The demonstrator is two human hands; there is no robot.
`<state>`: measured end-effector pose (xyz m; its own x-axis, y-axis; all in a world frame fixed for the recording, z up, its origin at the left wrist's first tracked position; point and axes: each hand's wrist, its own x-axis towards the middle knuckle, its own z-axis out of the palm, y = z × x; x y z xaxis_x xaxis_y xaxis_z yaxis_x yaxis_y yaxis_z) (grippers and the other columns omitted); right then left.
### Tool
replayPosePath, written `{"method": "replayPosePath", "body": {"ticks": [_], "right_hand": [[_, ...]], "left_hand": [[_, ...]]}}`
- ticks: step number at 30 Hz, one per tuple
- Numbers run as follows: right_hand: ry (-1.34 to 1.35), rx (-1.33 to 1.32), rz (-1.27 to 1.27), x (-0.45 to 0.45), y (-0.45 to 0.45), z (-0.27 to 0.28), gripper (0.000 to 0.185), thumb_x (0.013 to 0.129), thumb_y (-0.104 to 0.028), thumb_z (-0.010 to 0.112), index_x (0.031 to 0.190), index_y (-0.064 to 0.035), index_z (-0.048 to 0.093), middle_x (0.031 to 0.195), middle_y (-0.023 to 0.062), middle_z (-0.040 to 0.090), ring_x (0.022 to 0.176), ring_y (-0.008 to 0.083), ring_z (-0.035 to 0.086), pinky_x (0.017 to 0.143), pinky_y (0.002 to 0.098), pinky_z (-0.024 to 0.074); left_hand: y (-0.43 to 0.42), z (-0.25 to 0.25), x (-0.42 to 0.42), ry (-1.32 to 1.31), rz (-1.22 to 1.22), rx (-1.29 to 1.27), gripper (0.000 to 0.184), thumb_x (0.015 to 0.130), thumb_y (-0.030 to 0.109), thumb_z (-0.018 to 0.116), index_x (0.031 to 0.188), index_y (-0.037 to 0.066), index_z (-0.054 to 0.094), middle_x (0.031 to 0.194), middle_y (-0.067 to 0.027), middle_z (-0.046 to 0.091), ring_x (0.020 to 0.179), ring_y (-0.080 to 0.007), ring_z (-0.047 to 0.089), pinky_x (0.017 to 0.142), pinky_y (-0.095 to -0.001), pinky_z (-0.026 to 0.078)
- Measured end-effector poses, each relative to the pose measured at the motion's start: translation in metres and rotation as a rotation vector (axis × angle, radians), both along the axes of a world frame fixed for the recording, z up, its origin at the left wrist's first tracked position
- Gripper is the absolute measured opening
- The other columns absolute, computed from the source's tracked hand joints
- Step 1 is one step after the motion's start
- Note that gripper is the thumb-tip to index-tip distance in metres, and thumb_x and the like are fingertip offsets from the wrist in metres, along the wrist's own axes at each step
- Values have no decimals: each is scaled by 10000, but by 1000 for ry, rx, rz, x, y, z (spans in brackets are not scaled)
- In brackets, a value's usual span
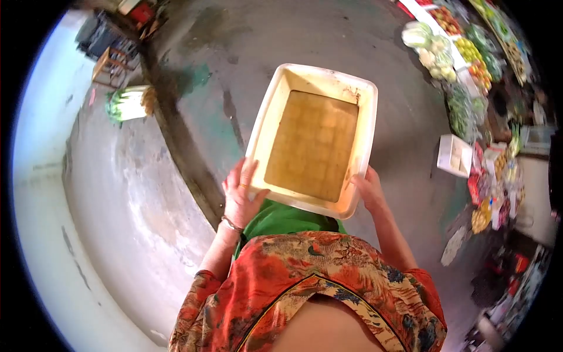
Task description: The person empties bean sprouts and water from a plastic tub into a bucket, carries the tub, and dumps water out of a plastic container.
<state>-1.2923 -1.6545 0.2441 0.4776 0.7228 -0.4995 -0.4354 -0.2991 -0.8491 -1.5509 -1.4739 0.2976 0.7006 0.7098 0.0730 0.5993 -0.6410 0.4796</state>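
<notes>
Left hand [241,196] and right hand [366,186] clamp their grip on the tub [311,146], well apart from greens [130,104] and produce [438,57].

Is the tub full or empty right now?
The tub isn't full: its walls show down to the brown base, and no separate items show inside. Whether shallow liquid covers that base, I cannot tell.

Off-white, stained rectangular tub [267,120], slightly askew between both hands [302,189], apparently holding shallow brownish water.
</notes>
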Motion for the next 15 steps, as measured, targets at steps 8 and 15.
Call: {"method": "replayPosePath", "body": {"ticks": [8,15], "right_hand": [[-4,11,288,17,164,18,360,734,-10,445,1089,18,499,945,30,562,841,93,516,720,249,420],[4,95,449,13,325,43,379,842,-120,498,1200,-9,439,1040,57,573,902,108,542,783,269,429]], "left_hand": [[122,-54,-45,-550,510,-1000,684,740,189,706,1311,88,344,1252,-117,442,1004,-188,522,789,-302,458],[232,-69,-65,-880,518,-1387,744,762,-88,514,1381,197,215,1334,-189,334,1021,-279,530,640,-353,530]]}}
